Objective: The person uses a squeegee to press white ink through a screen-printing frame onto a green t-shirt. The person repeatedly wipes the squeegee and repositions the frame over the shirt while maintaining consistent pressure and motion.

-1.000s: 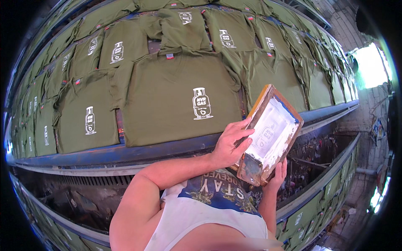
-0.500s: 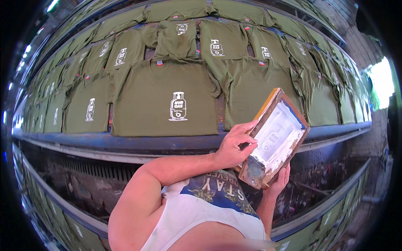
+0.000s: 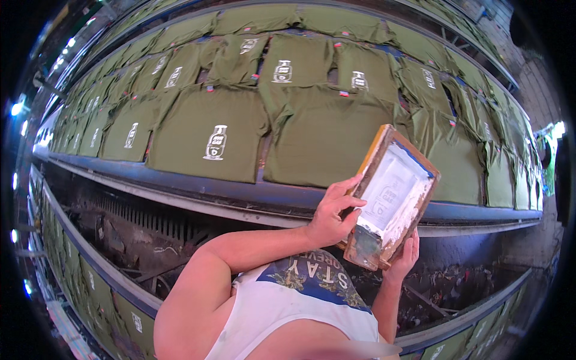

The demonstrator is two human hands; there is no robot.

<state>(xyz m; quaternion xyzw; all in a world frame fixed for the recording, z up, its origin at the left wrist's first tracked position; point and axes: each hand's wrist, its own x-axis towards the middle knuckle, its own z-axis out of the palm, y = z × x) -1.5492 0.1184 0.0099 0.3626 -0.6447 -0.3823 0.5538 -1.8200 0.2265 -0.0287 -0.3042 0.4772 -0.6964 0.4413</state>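
Observation:
I grip a wooden screen-printing frame with both hands, tilted in front of my torso; white ink smears its pale mesh, which carries a cylinder design. My left hand is closed on the frame's left edge, its fingers reaching over the rim. My right hand holds the lower right side from beneath, some fingers hidden behind it. Just beyond the frame, an olive T-shirt lies flat with no visible print. To its left, another olive T-shirt bears a white gas-cylinder print.
Rows of olive T-shirts cover a long sloping rack with a blue edge rail. Below it is a dark, littered trough with crossbars. A lower rack of shirts runs behind me. A paved floor shows at the right.
My view has turned rightward along the rack, so the shirts appear shifted left and more unprinted shirt fronts show. Both hands keep hold of the frame, which has barely moved relative to my body.

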